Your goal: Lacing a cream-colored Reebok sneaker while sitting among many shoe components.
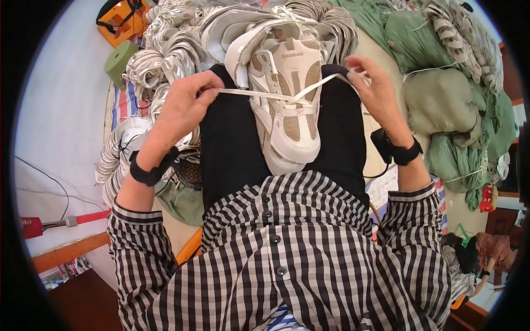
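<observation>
A cream and beige sneaker upper [292, 129] rests on my lap, its toe toward me and its tongue pointing away. A flat cream shoelace [251, 94] passes through the eyelets nearest the toe, with its two ends crossing over the tongue. My left hand [190, 102] pinches one end and draws it out to the left. Out to the right, my right hand [375, 88] grips the other end between thumb and fingers. Both lengths of lace look taut. More uppers of the same kind lie stacked beneath and behind this one.
Bundles of shoe uppers [165, 60] are heaped at the far left beside a green stool [120, 62]. Stuffed green sacks [441, 99] fill the right side, with more uppers [455, 41] on top. An orange frame [124, 22] stands at the far left.
</observation>
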`<state>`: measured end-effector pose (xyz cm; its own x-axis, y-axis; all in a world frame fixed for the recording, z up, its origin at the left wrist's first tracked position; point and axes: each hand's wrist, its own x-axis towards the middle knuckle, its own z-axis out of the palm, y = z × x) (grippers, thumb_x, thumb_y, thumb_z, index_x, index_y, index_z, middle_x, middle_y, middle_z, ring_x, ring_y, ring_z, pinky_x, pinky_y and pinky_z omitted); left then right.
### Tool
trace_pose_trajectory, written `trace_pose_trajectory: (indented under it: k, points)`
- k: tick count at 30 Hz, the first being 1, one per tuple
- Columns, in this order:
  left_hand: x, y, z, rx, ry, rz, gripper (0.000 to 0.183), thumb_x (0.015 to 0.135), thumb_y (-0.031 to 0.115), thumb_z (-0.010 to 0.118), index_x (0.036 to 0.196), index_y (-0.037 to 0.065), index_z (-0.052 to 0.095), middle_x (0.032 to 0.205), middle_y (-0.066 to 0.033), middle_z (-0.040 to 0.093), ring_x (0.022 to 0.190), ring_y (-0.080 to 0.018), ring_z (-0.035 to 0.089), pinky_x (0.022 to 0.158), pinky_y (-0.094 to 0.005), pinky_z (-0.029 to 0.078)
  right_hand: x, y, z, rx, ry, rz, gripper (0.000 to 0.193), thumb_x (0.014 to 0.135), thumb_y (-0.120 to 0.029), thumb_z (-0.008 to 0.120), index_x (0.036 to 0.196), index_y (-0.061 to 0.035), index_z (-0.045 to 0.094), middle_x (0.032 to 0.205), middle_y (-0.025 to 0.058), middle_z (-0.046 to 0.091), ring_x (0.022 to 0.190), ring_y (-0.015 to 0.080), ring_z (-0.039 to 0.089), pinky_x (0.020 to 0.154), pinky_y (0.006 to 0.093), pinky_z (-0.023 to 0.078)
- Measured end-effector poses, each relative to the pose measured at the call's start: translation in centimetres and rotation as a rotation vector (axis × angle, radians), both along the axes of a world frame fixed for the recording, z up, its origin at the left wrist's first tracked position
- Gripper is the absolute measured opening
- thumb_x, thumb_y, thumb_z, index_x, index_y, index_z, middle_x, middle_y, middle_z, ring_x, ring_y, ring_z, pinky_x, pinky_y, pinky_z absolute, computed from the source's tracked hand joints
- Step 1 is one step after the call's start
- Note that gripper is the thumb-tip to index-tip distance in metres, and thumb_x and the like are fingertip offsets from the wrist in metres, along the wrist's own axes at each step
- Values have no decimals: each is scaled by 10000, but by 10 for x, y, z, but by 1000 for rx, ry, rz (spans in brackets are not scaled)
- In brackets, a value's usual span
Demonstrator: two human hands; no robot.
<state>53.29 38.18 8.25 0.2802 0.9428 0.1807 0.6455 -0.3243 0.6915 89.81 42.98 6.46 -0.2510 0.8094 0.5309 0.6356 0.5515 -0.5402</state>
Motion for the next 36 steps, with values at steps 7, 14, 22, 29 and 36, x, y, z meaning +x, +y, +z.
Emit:
trace_pose_trajectory:
  k: [7,14,22,29,36]
  points:
    - [-2,-1,14,-249,-232,-12,124,927,86,591,994,24,673,792,0,640,706,-37,551,599,-188,408,-25,-51,-12,28,-30,250,128,831,-10,679,955,-26,650,877,112,630,834,302,633,724,386,511]
    - [4,-5,26,-267,-323,-11,144,927,115,606,1011,22,676,800,1,650,714,-36,574,586,-179,409,-43,-52,-27,159,-152,215,174,820,-28,669,985,-37,615,902,95,616,836,279,642,725,366,527]
    - [11,-4,10,-314,-356,-49,162,918,124,612,1008,8,680,801,2,646,723,-40,577,589,-181,414,-47,-48,-13,339,-500,243,184,784,-77,614,960,-51,567,868,80,562,832,241,628,719,351,509]
    - [4,-5,7,-312,-335,-71,170,914,145,611,994,13,683,794,8,639,710,-38,565,581,-186,417,-55,-50,-4,351,-626,249,171,777,-96,616,925,-48,547,848,67,550,809,229,624,703,356,492]
    - [6,-4,1,-313,-389,-103,178,904,154,621,1003,19,683,786,17,636,697,-37,562,581,-184,423,-59,-43,6,64,-540,328,103,814,-42,599,877,-17,522,788,149,586,690,342,615,630,394,495]
